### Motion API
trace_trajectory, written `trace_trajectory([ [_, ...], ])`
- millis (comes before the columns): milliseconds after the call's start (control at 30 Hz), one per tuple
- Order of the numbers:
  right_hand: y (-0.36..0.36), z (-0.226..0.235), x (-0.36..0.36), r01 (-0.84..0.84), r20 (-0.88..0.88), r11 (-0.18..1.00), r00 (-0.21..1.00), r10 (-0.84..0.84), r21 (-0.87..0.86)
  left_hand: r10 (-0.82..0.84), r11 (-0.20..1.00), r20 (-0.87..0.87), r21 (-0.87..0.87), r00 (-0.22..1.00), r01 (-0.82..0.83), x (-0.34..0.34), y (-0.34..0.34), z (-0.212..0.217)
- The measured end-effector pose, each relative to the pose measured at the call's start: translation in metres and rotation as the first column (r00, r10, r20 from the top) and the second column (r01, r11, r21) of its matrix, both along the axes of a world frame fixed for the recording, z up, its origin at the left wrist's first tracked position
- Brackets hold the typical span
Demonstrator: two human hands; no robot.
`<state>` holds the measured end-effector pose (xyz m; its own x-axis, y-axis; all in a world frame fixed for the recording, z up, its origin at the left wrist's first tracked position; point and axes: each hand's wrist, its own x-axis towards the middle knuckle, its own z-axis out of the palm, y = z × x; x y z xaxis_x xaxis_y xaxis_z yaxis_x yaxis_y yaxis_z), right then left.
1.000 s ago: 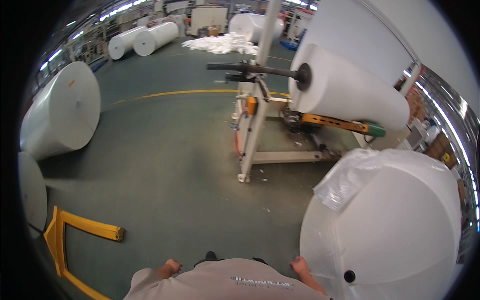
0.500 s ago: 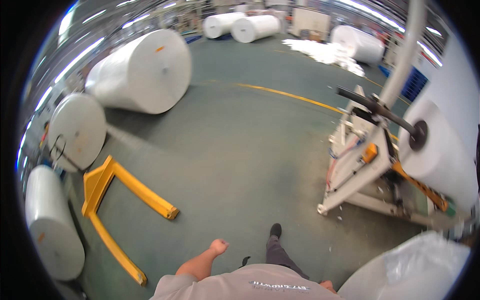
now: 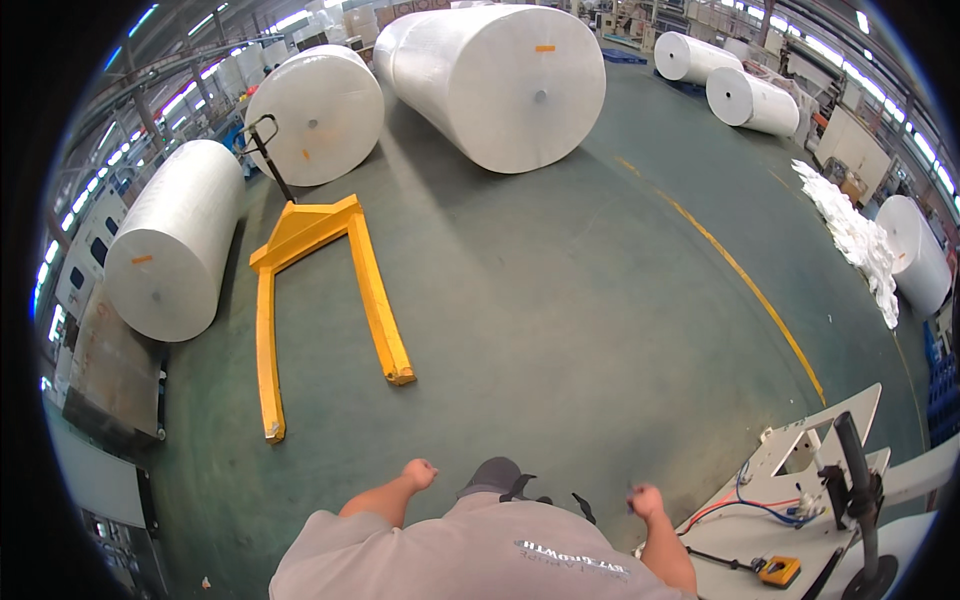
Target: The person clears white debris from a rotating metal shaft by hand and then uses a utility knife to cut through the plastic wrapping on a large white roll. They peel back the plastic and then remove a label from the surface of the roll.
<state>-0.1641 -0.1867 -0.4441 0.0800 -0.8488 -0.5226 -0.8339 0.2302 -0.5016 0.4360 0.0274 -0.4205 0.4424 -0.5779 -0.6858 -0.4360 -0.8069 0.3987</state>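
Observation:
My left hand (image 3: 421, 473) is curled into a loose fist in front of my body, with nothing seen in it. Over the floor to the right, my right hand (image 3: 646, 500) is closed too; a small dark bit shows at its fingers, too small to name. Neither hand touches anything around it. Ahead and to the left stands a yellow pallet truck (image 3: 305, 232), its two forks pointing toward me and its black handle upright. Nearest to my right hand is a pale machine frame (image 3: 730, 510) with red and blue hoses and a yellow control box (image 3: 778, 571).
Large white wrapped rolls stand beyond the truck: one at left (image 3: 178, 250), one behind the handle (image 3: 325, 110), a bigger one (image 3: 535, 95) at centre. A yellow floor line (image 3: 735, 260) runs on the right. White loose material (image 3: 850, 230) lies near another roll (image 3: 912, 255).
My view has swung left, so the pallet truck and rolls sit further right and the machine has slid to the lower right. My right hand has come further into view.

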Motion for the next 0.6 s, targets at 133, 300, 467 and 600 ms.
trace_trajectory([
  [133,-0.138,0.072,0.055,-0.028,0.026,0.998,0.999,0.03,-0.06,0.153,0.987,-0.183,-0.02,0.971,-0.159,-0.028,-0.046,-0.032],
  [300,-0.218,0.039,0.038,0.062,-0.084,0.998,0.995,-0.061,0.004,-0.292,0.952,-0.192,0.036,0.937,0.304,-0.005,-0.131,-0.083],
  [467,-0.194,-0.009,-0.053,-0.256,-0.363,0.869,0.831,0.422,0.424,-0.437,0.884,-0.221,0.075,0.872,0.462,0.025,-0.335,-0.066],
  [600,-0.206,0.016,-0.059,0.123,-0.303,0.873,0.952,0.029,0.471,-0.323,0.944,-0.198,0.0,0.926,0.329,0.069,-0.539,-0.054],
])
